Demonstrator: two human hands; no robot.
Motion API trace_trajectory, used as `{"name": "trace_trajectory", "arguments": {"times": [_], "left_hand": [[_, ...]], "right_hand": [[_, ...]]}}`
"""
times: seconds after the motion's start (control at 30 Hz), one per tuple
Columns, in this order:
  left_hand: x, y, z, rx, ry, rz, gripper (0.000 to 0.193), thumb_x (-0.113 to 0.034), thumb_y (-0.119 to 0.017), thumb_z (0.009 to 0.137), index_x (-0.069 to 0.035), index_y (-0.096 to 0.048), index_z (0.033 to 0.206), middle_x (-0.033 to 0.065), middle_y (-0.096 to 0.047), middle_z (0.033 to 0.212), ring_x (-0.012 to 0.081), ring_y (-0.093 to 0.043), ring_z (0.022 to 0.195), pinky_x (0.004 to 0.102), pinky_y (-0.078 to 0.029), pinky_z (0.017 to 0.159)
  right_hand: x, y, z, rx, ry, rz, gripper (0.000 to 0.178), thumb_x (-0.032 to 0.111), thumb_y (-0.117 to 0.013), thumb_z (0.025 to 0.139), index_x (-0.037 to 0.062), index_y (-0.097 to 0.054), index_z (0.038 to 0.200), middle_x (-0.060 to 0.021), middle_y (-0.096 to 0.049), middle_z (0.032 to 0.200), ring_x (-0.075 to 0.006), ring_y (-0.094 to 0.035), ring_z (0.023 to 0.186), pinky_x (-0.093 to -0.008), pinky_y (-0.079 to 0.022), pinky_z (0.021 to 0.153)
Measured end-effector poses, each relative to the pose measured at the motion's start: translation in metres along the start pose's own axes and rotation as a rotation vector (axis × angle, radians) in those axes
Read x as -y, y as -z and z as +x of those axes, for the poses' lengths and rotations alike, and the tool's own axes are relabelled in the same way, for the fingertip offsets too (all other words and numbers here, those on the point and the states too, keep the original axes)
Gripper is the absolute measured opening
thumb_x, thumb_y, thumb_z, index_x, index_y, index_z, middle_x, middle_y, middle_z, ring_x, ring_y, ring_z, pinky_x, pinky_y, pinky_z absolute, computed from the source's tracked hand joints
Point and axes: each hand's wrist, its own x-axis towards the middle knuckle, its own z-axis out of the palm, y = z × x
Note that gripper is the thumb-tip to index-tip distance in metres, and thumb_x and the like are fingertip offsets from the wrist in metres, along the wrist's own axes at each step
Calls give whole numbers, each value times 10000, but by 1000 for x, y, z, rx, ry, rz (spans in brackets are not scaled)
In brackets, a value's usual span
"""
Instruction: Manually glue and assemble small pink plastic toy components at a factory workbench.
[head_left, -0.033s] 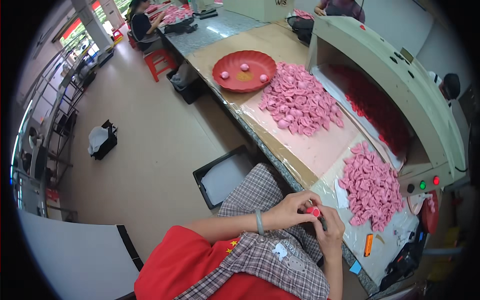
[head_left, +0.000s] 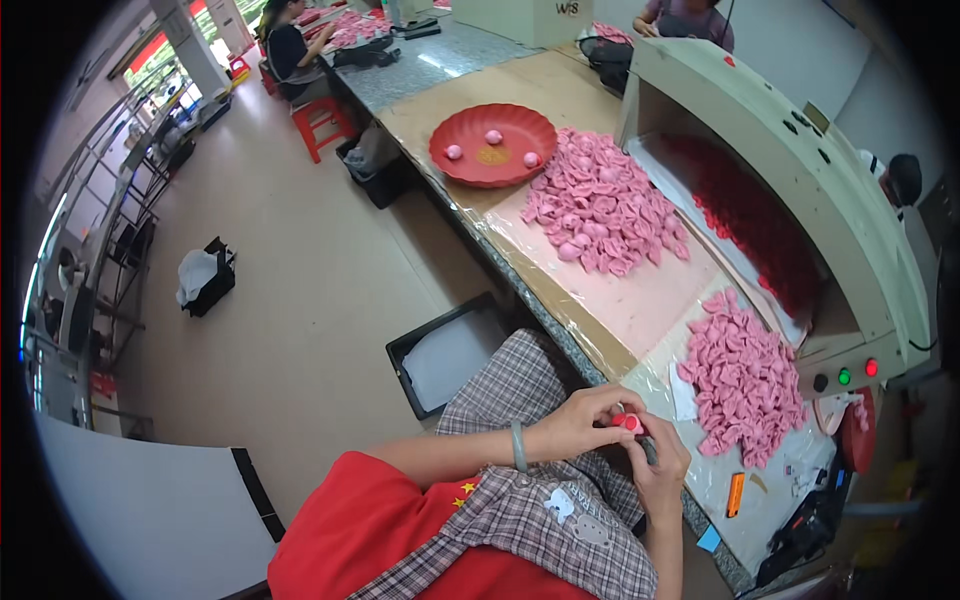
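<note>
My left hand [head_left: 578, 424] and my right hand [head_left: 660, 470] meet above my lap, close to the table edge. Their fingertips pinch a small red and pink piece [head_left: 628, 422] between them; the fingers cover part of it, so its exact kind is unclear. Something dark shows by my right thumb. To the right of my hands lies a heap of pink soft-looking curled pieces [head_left: 742, 380]. Farther off, a larger heap of similar pink pieces [head_left: 605, 205] lies beside a red scalloped plate [head_left: 490, 176], which holds three pink balls.
A pale arched machine [head_left: 790, 130] with coloured buttons holds dark red pieces inside. An orange cutter [head_left: 735, 495] lies on the table near a black bag-like object [head_left: 805, 530]. Black bins [head_left: 405, 360] stand on the floor. Other people sit at the far tables.
The small piece has turned slightly between my fingertips, showing more pink and red. Both hands stay nearly in place; the whole view has shifted a little.
</note>
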Motion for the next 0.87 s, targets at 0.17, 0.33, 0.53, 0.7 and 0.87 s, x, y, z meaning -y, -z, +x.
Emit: {"name": "trace_trajectory", "arguments": {"times": [0.17, 0.33, 0.53, 0.7, 0.87], "left_hand": [[-1, 8, 1, -9, -196, 177, 272, -173, -713, 887, -28, -685, 1116, 74, -578, 991, 160, -573, 883, 277, -479, 771], [-3, 9, 0, -2, -224, 172, 258, -181, -720, 874, -29, -700, 1081, 71, -545, 919, 177, -543, 873, 300, -448, 788], [-1, 13, -3, 1, -241, 163, 262, -163, -734, 848, -30, -706, 1072, 75, -545, 896, 184, -548, 866, 305, -451, 789], [0, 16, -2, 14, -244, 171, 258, -143, -733, 851, -25, -709, 1079, 78, -570, 912, 186, -566, 863, 308, -467, 786], [4, 23, -3, 15, -208, 165, 266, -138, -731, 856, -31, -714, 1099, 80, -600, 957, 195, -588, 889, 310, -483, 801]], "right_hand": [[-15, -7, -9, -95, -186, 198, 163, -45, -688, 829, -30, -676, 991, -136, -721, 893, -200, -706, 787, -303, -556, 726], [-20, -14, -11, -165, -97, 161, 113, -75, -683, 808, -41, -682, 916, -148, -724, 868, -202, -706, 771, -293, -548, 708], [-24, -13, -13, -127, -90, 174, 98, -65, -683, 829, -48, -693, 925, -103, -716, 862, -125, -650, 754, -245, -514, 690], [-22, -18, -14, -137, -116, 202, 86, -73, -682, 830, -47, -687, 912, -95, -711, 848, -118, -639, 743, -241, -509, 685], [-22, -25, -9, -157, -137, 178, 108, -79, -703, 791, -34, -684, 888, -135, -717, 818, -173, -679, 717, -265, -520, 659]]}}
